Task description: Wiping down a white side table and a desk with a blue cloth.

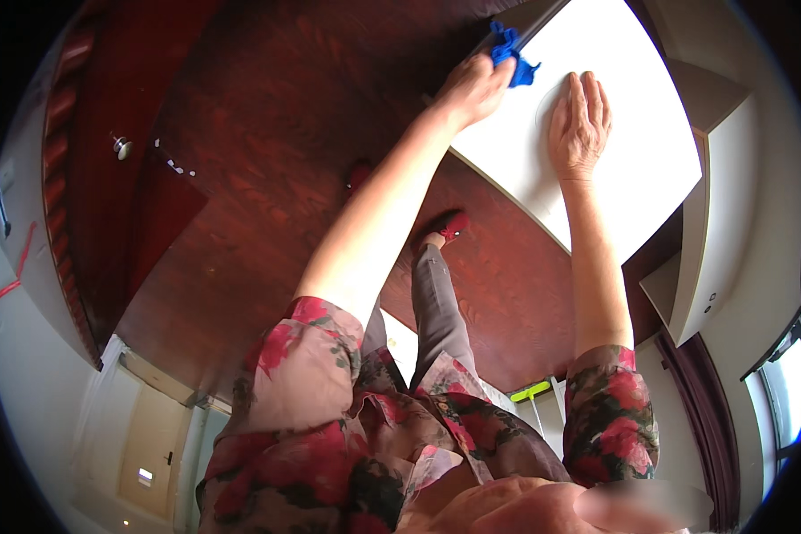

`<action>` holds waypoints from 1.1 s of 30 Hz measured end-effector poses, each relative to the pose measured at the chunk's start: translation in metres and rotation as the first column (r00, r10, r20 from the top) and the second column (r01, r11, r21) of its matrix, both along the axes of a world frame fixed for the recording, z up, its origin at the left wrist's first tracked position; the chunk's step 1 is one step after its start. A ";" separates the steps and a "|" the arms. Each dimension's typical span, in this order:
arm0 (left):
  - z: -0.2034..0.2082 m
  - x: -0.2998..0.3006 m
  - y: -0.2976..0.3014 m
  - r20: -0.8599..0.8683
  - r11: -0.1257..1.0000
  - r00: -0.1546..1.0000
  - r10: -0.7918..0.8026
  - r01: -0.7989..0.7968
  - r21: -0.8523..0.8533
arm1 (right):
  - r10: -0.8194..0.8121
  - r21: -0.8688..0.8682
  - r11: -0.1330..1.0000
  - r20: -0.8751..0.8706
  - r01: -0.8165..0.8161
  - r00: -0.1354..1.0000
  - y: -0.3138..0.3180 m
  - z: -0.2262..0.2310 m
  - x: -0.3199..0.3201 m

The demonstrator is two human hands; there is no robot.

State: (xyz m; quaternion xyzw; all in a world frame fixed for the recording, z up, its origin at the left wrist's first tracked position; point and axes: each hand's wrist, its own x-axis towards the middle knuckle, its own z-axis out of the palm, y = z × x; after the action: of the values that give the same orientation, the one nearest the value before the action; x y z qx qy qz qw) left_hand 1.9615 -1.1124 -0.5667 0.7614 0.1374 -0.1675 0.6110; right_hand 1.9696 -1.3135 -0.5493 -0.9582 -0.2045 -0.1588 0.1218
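Note:
My left hand (482,87) is closed round a crumpled blue cloth (518,64) at the near left edge of a white tabletop (636,133). Part of the cloth sticks out past my fingers on both sides. My right hand (581,126) lies flat on the white surface, fingers stretched out and close together, with nothing in it. Bright light washes out much of the tabletop, so its surface detail cannot be made out.
Dark red wood-grain flooring (267,196) spreads below, with my red shoe (454,226) on it. A white cabinet panel (721,205) stands at the right, near a dark purple curtain (705,409). At left is a dark red door with a round knob (122,147). A yellow-green broom head (530,392) shows low down.

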 end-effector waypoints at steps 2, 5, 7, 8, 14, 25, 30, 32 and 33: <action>-0.008 0.026 -0.008 0.245 0.988 0.967 0.076 -0.107 0.115 | 0.003 0.015 1.000 -0.007 -0.003 1.000 0.006 -0.004 -0.001; -0.004 0.030 -0.023 0.175 0.968 0.971 0.161 -0.190 0.163 | -0.005 -0.005 1.000 -0.027 0.005 1.000 0.005 -0.002 -0.001; 0.018 0.018 -0.035 0.106 0.955 0.980 0.170 -0.191 0.229 | -0.009 0.027 1.000 -0.033 0.010 0.999 -0.001 0.003 0.001; 0.024 0.013 -0.038 0.106 0.940 0.973 0.207 -0.228 0.253 | 0.010 0.044 0.999 -0.033 -0.008 0.999 -0.003 0.003 0.000; 0.033 -0.014 -0.032 0.004 0.937 0.962 0.274 -0.267 0.226 | 0.036 0.024 0.999 -0.110 -0.034 0.993 -0.001 0.002 -0.019; 0.055 -0.161 -0.057 -0.078 0.924 0.921 0.381 -0.375 0.075 | 0.185 -0.039 0.978 -0.289 -0.204 0.939 -0.031 0.019 -0.106; 0.026 -0.175 -0.040 -0.114 0.892 0.958 0.264 -0.288 -0.349 | 0.227 -0.021 0.970 -0.291 -0.244 0.929 -0.030 0.017 -0.110; 0.011 -0.150 -0.028 -0.131 0.834 0.980 0.147 -0.194 -0.516 | 0.214 -0.048 0.970 -0.305 -0.240 0.928 -0.033 0.019 -0.111; -0.005 -0.136 -0.024 0.042 0.870 0.986 0.163 -0.123 -0.477 | 0.218 -0.048 0.969 -0.297 -0.243 0.930 -0.029 0.016 -0.109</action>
State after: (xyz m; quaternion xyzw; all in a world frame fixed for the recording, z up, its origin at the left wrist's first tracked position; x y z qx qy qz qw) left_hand 1.8257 -1.1363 -0.5718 0.5831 0.1234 -0.1192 0.7941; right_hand 1.8607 -1.3429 -0.5336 -0.9447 -0.3020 0.0071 0.1276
